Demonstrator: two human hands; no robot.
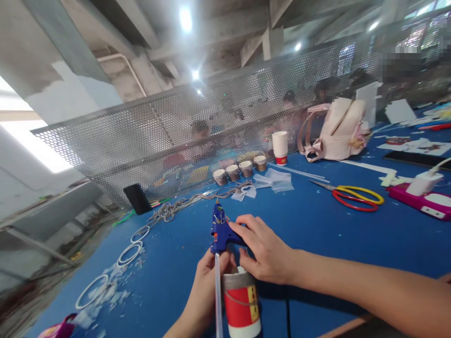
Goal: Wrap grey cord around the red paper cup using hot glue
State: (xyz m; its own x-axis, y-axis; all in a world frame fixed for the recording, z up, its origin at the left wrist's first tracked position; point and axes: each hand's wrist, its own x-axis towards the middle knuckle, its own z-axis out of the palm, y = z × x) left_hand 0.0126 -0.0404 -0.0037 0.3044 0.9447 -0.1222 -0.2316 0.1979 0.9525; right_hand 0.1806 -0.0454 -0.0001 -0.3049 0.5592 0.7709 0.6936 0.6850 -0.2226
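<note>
Right hand (264, 251) fingers clamped on blue glue gun (220, 232); left hand (211, 277) fingers wrapped round red paper cup (242, 305) (blue tabletop (317, 234)).

Yellow-and-red scissors (355, 195) lying on the blue table (317, 225). Four small cups (239, 170) lined up by the mesh screen (169, 136), beside a stack of paper cups (280, 147). Pink bag (338, 130) further right. White rings (129, 253) and grey cord (176, 206) to the left.

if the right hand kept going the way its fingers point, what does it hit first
The right hand points left, already touching the blue glue gun. Past it, probably only bare blue table, then perhaps the white rings; depth is unclear.
</note>
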